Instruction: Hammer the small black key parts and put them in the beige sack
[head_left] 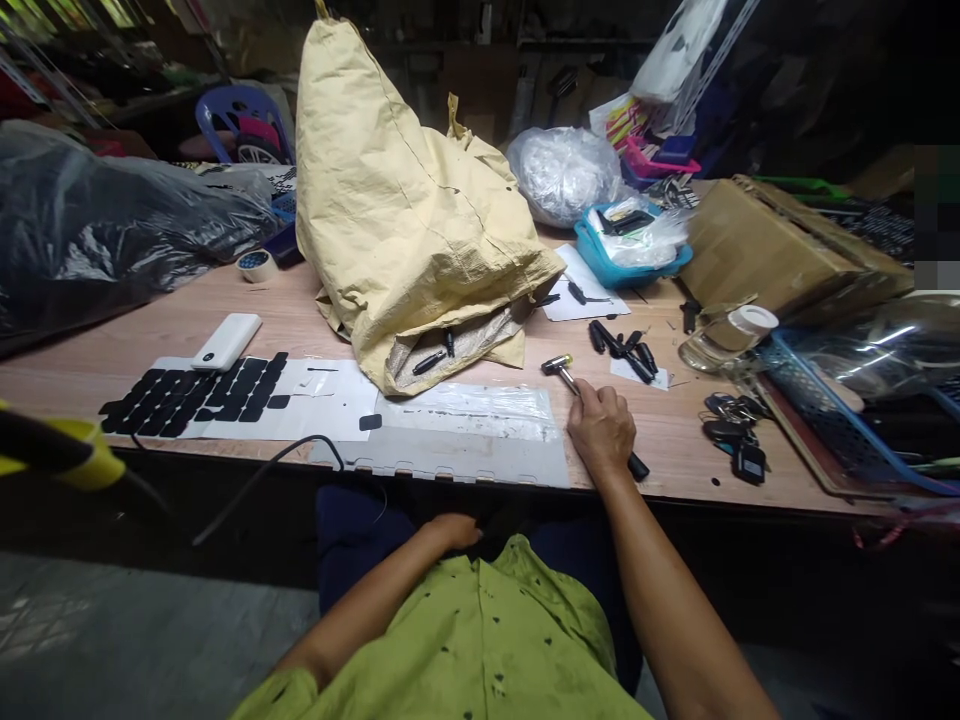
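Note:
My right hand [601,428] is closed round the handle of a small hammer [557,366], which lies on the table with its head pointing away from me. Below the table edge, my left hand [455,530] rests in my lap, its fingers hidden. In front of me stands a large beige sack [405,200], its mouth toward me, with black pen-like pieces [430,362] inside. A grey-white sheet [472,445] lies along the near edge. To its left, rows of black flat pieces [184,397] cover white paper, beside a white power bank [227,341]. Black cylindrical parts [624,347] lie beyond my right hand.
Car keys [739,440], a clear bottle [724,338] and a blue basket [840,400] are at the right. Behind them stand a cardboard box [772,245] and a teal basket [634,262]. A tape roll [256,265] and a black plastic bag [112,230] sit left.

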